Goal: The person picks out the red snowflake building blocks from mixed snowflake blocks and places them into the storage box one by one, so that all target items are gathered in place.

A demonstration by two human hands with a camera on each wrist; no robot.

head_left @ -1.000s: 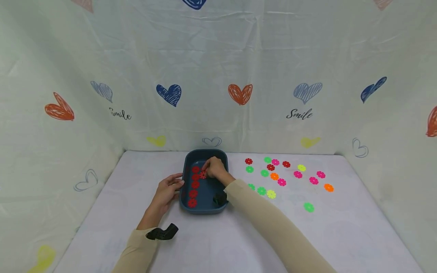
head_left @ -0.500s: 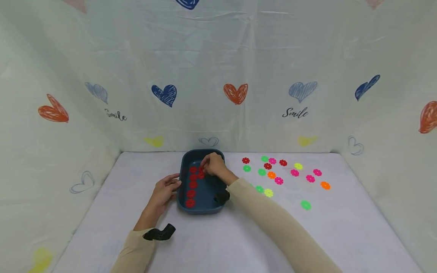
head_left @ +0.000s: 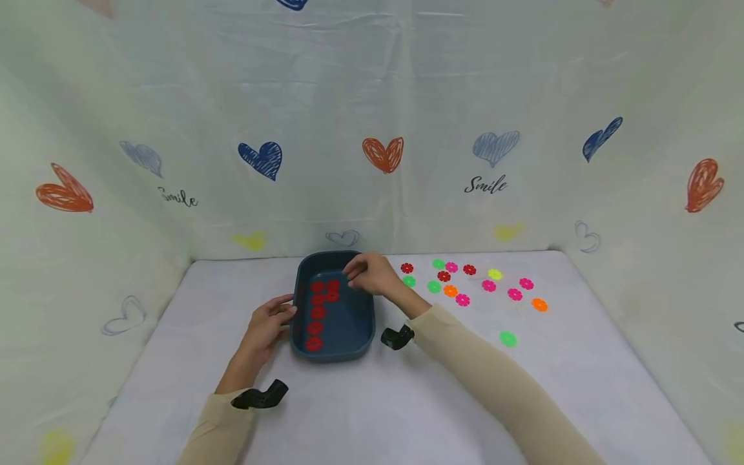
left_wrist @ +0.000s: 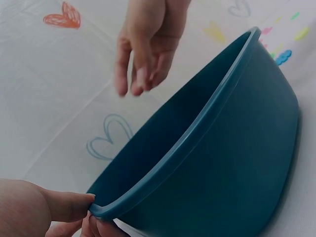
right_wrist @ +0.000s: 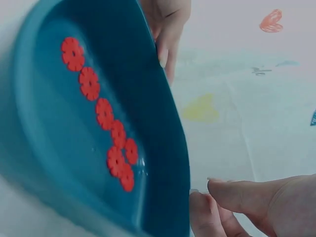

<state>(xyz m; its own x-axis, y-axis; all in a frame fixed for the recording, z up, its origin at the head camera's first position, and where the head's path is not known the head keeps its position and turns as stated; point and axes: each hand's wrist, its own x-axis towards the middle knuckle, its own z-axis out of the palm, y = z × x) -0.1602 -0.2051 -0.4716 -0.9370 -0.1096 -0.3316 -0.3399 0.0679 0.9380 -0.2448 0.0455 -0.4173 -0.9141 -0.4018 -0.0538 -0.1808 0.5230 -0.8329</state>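
Observation:
A deep blue plastic basin [head_left: 354, 329] stands on the white table, with several red notched plastic discs [head_left: 314, 328] on its floor. Five-odd lie in a line along its left side, and others sit just right of that line's far end, as the right wrist view shows of the discs [right_wrist: 104, 113]. My left hand [head_left: 264, 332] grips the basin's left rim, thumb on top and fingers beneath in the left wrist view. Over the basin's far right part is my right hand [head_left: 374, 274], fingers loosely bent and pointing down [left_wrist: 148, 49], holding nothing visible.
Loose discs in green, pink, orange, yellow and dark red [head_left: 450, 291] lie scattered on the table right of the basin. A white curtain [head_left: 325, 97] printed with hearts rises behind the table. A black wrist camera mount [head_left: 398, 337] sits by the right sleeve.
My right hand has let go of a red disc beside the line and risen up and right from it. My left hand keeps its hold on the rim. The head view has shifted slightly.

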